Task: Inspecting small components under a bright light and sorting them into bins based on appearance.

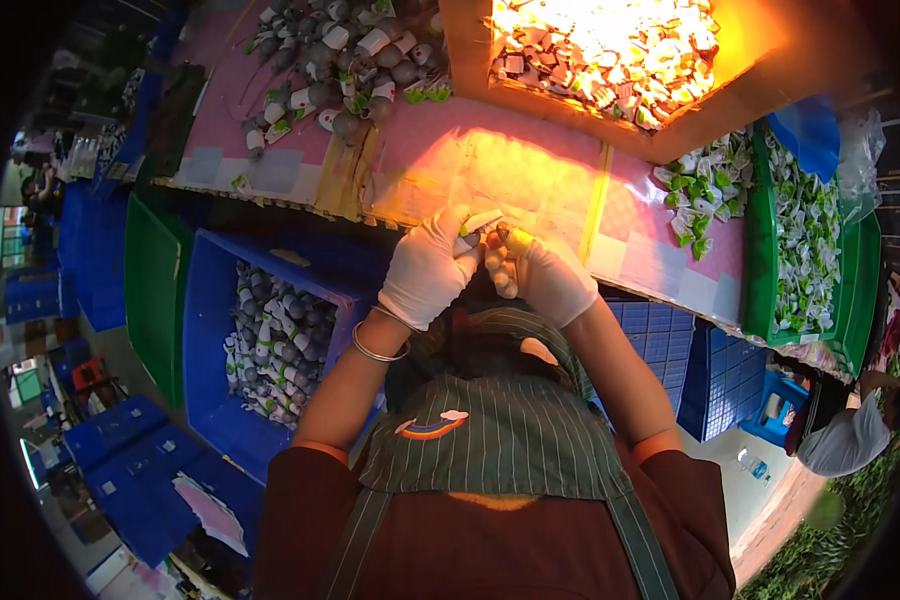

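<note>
Fingers of the gloved left grip [425,270] and right grip [558,280] partly cover a small white-and-gray piece [485,219], too small to make out its details. Bright glare washes out most of the heap inside the cardboard box [467,45], which the upper edge cuts off, as it does the gray-and-white pile [380,60] on the surface [420,160]. The left forearm [345,395] hides part of a blue bin [210,330]. The lower edge crops the dark red shirt [470,560]. At far right, another person in a gray top [842,442] blurs toward the dark rim; at far left, blue containers [92,250] are blurred.
</note>
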A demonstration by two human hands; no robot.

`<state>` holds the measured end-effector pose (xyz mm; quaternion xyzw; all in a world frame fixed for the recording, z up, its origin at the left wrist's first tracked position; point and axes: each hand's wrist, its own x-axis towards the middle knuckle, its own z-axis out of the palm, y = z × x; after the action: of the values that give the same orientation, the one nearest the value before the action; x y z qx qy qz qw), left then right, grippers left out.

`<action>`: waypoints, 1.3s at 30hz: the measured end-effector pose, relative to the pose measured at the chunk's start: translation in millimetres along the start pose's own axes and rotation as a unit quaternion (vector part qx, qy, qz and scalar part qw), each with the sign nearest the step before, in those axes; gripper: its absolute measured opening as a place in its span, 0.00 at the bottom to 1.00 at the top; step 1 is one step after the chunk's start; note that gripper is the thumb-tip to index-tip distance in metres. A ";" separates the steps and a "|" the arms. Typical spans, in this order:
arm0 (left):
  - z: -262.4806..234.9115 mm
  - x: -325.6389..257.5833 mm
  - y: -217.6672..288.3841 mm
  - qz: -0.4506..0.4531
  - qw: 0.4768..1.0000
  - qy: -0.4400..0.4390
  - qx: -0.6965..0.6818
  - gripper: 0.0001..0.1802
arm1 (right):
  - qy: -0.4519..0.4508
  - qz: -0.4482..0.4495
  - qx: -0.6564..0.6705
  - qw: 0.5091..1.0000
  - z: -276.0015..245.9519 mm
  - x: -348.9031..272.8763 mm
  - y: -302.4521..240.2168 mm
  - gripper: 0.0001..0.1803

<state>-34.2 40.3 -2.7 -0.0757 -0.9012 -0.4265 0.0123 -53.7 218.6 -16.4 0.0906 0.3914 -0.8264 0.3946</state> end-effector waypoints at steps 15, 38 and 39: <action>0.7 -4.2 -5.0 0.007 0.999 0.010 0.040 0.18 | 0.042 -0.008 -0.159 0.986 7.3 -1.0 -15.9 0.14; 4.4 -2.5 4.0 -0.159 0.964 -0.072 -0.201 0.21 | 0.150 -0.522 -0.610 0.577 10.0 16.3 -1.9 0.11; 4.8 -1.8 3.9 -0.153 0.965 -0.065 -0.201 0.20 | 0.172 -0.465 -0.588 0.639 10.0 18.0 -1.1 0.11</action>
<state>-31.6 46.2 -3.0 0.0349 -0.7967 -0.5898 -0.1274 -65.0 201.4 -17.2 -0.2136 0.8460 -0.4663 -0.1459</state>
